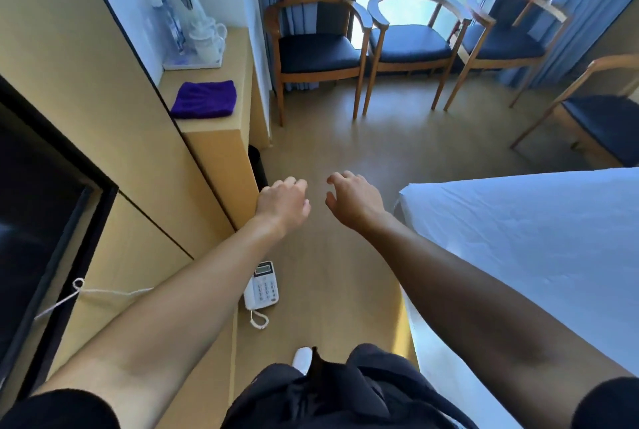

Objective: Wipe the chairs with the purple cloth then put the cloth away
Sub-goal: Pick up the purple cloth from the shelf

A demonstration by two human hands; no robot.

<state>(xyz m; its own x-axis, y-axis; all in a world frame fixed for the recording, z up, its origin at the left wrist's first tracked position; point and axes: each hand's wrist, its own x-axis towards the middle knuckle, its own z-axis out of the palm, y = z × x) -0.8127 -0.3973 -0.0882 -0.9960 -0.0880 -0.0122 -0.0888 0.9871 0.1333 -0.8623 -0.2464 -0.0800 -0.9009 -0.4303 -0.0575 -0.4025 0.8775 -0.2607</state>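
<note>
Nothing's been picked up yet. The folded purple terry cloth (204, 99) is lying flat on the light wooden counter (221, 124) at the left, just in front of the white tray (192, 63) with the kettle and cups, and as far as I can tell it isn't touching the tray. Both hands are out in front over the floor. The left grip (283, 202) has loosely curled fingers with nothing in them, and the right grip (352, 198) is relaxed, half spread and also empty.

The cloth looks soft, light and floppy, so I'd guess it unfolds the moment it's lifted. I'd pinch the near folded edge or scoop the whole stack from on top.

3 wooden armchairs with dark blue seat pads (409, 43) wait by the window, with a 4th armchair (601, 124) near the white bed (536, 238).
</note>
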